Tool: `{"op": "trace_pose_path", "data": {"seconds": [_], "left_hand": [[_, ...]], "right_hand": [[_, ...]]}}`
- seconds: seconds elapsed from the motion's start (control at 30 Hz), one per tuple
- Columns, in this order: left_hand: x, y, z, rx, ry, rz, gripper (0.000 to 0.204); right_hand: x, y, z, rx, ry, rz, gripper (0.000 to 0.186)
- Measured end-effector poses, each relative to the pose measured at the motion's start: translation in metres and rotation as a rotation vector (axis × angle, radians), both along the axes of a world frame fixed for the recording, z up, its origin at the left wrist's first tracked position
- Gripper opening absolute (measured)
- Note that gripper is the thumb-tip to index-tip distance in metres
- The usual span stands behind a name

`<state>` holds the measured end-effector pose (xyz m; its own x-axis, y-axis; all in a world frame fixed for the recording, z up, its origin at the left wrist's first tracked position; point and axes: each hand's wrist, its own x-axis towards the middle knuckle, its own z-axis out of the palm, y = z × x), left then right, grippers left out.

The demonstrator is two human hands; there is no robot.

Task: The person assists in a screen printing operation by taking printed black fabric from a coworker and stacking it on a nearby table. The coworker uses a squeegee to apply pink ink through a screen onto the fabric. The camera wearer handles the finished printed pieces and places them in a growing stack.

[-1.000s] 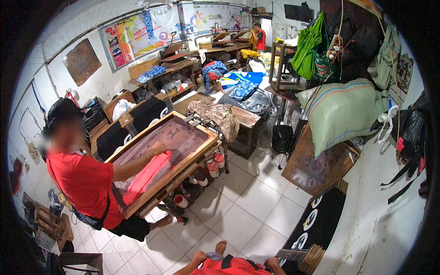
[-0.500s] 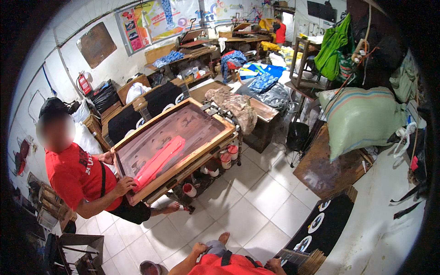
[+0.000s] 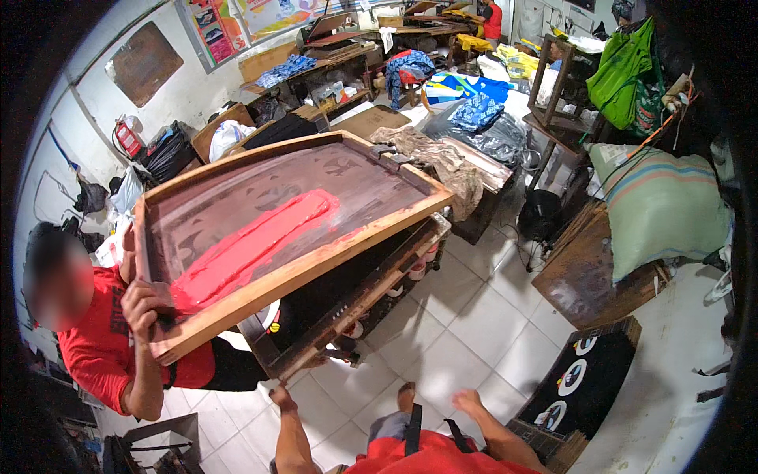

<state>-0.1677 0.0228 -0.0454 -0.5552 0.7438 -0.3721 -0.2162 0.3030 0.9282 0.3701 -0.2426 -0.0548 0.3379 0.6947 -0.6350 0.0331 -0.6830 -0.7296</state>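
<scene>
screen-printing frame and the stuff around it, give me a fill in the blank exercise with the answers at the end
The border of the screen-printing frame is made of ____.
The nearby co-worker's T-shirt is ____.
The person's right hand is farther from the printing table than the ____ hand.
The plump sack is pale ____.

Missing words: wood; red; left; green
</scene>
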Motion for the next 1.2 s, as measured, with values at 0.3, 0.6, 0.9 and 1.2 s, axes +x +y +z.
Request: {"op": "trace_pose_path", "data": {"seconds": [0.3, 0.6, 0.9, 1.2], "left_hand": [[0.01, 0.066, 0.113, -0.349, 0.093, 0.109, 0.014], [0.01, 0.032, 0.193, -0.016, 0.092, -0.398, 0.012], [0.009, -0.062, 0.251, 0.08, 0.29, -0.203, 0.012], [0.158, -0.097, 0.321, 0.342, 0.512, -0.583, 0.028]], "right_hand": [[-0.13, 0.357, 0.091, 0.365, 0.088, -0.091, 0.018], [-0.141, 0.42, 0.1, 0.436, 1.346, -0.421, 0.022], [-0.079, 0.19, 0.157, 0.5, 1.24, -0.444, 0.014], [-0.031, -0.172, 0.205, 0.626, 1.186, -0.71, 0.023]]}}
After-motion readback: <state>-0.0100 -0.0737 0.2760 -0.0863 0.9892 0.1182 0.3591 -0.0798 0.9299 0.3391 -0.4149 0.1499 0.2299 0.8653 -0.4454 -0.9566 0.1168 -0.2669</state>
